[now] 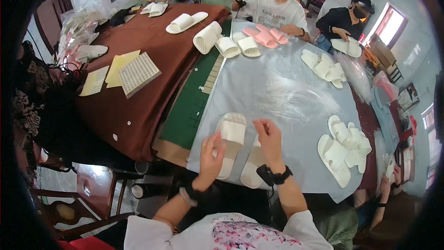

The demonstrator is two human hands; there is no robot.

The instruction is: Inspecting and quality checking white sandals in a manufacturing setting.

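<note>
Head view: your left hand (pixel 210 156) is resting against the side of a white slipper (pixel 230 141) lying on the grey table cover (pixel 277 88), fingers loosely curled around its edge, touching rather than clamping. Your right hand (pixel 268 140) is hovering over a second white slipper (pixel 252 166) just beside the first, fingers bent, thumb and forefinger pinched together; can't tell if they're gripping anything. Both slippers are sitting at the near table edge, right in front of you.

No proper containers showing. Loose stuff instead: a pile of clear plastic sleeves (pixel 296 95) is lying mid-table, and more clear bags (pixel 76 30) are heaped at far left. A stack of white slippers (pixel 344 148) is sitting to your right, another white bunch (pixel 323 67) further back, and a pink pair (pixel 266 36) near the person opposite. Sticker sheets (pixel 121 73) are lying on the brown cloth (pixel 138 106) at left.
</note>
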